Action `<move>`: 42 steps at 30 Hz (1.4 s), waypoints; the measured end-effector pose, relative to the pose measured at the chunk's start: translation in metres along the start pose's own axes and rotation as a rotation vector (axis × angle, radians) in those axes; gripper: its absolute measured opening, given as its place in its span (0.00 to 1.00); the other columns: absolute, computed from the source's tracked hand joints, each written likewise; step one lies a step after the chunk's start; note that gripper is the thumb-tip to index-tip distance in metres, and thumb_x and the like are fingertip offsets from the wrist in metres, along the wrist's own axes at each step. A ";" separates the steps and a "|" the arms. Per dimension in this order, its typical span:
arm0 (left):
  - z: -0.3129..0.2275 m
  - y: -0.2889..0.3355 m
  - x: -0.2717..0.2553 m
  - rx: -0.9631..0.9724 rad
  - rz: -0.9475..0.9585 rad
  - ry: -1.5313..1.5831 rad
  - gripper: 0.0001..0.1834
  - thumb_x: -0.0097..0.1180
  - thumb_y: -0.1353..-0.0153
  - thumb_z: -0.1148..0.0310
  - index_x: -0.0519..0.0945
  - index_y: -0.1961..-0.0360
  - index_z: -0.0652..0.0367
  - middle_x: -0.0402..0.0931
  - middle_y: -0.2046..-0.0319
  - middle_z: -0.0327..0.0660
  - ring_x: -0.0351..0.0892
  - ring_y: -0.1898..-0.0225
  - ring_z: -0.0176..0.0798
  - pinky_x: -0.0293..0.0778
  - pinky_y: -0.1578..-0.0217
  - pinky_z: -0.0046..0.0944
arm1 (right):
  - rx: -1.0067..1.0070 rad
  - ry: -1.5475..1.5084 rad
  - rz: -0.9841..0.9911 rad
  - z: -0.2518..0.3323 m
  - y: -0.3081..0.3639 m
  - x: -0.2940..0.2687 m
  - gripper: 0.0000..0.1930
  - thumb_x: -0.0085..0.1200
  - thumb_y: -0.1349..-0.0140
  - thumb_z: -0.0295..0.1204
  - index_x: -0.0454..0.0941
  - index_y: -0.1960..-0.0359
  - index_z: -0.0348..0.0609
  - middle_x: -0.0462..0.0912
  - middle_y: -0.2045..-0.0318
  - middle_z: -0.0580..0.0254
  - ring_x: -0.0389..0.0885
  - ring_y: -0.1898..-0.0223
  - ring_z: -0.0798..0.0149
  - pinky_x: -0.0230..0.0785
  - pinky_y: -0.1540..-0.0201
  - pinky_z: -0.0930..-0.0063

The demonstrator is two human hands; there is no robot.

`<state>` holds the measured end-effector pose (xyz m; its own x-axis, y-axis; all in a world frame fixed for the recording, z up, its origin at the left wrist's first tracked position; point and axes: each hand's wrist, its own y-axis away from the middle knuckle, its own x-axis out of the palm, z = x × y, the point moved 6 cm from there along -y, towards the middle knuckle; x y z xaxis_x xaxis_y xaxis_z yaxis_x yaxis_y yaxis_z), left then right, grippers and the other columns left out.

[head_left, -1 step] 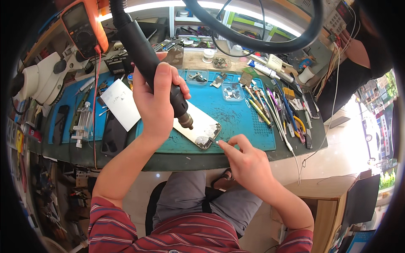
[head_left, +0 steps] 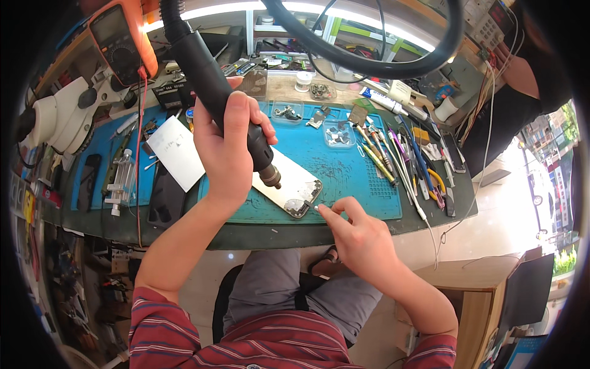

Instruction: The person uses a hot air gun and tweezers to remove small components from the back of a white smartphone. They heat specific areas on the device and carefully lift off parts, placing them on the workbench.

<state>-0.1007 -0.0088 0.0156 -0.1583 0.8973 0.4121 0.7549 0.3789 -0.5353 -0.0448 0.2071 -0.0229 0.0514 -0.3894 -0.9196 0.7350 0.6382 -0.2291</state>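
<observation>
My left hand (head_left: 227, 144) is wrapped round the thick black handle of a hot air gun (head_left: 209, 74). Its metal nozzle points down, just above a pale, flat phone part (head_left: 296, 181) with rounded corners. That part lies slantwise on the blue work mat (head_left: 344, 169), with dark fittings along its near end. Beside that end my right hand (head_left: 362, 237) has thumb and forefinger pinched together. A small dark piece with a light tip shows at the fingertips, by the phone part's edge; what it is I cannot make out.
Small clear boxes of parts (head_left: 339, 134) stand on the mat's far side. Pens, tweezers and pliers (head_left: 436, 184) lie to the right. At left are a white paper (head_left: 176, 147), a microscope (head_left: 64, 114) and an orange multimeter (head_left: 120, 46). A black hose (head_left: 393, 67) loops overhead. Another person's arm (head_left: 519, 80) is at far right.
The black hose overhead has shifted slightly to the left. Both hands, the hot air gun and the phone part look unmoved.
</observation>
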 end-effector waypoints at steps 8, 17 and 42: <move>0.014 -0.011 0.002 0.076 -0.063 0.044 0.15 0.51 0.28 0.64 0.66 0.48 0.62 0.72 0.71 0.39 0.75 0.78 0.33 0.75 0.73 0.35 | -0.018 -0.009 -0.007 -0.002 0.002 0.004 0.19 0.55 0.46 0.18 0.79 0.49 0.37 0.76 0.57 0.58 0.82 0.71 0.57 0.77 0.69 0.65; 0.002 -0.020 0.017 0.198 0.038 -0.003 0.19 0.48 0.26 0.58 0.62 0.48 0.63 0.70 0.70 0.40 0.75 0.73 0.37 0.76 0.70 0.40 | -0.012 0.034 -0.005 0.004 0.001 0.001 0.19 0.55 0.45 0.19 0.79 0.49 0.36 0.75 0.58 0.59 0.82 0.71 0.58 0.76 0.69 0.66; 0.020 0.011 0.009 0.005 0.004 -0.012 0.14 0.48 0.26 0.62 0.68 0.48 0.60 0.71 0.71 0.39 0.76 0.74 0.33 0.76 0.74 0.36 | -0.028 -0.007 0.014 0.001 -0.006 0.002 0.20 0.55 0.47 0.18 0.81 0.50 0.39 0.77 0.59 0.61 0.82 0.73 0.56 0.76 0.70 0.64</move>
<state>-0.1071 0.0078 -0.0016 -0.1626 0.9016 0.4009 0.7524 0.3761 -0.5407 -0.0482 0.2017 -0.0227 0.0663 -0.3850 -0.9205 0.7148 0.6620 -0.2254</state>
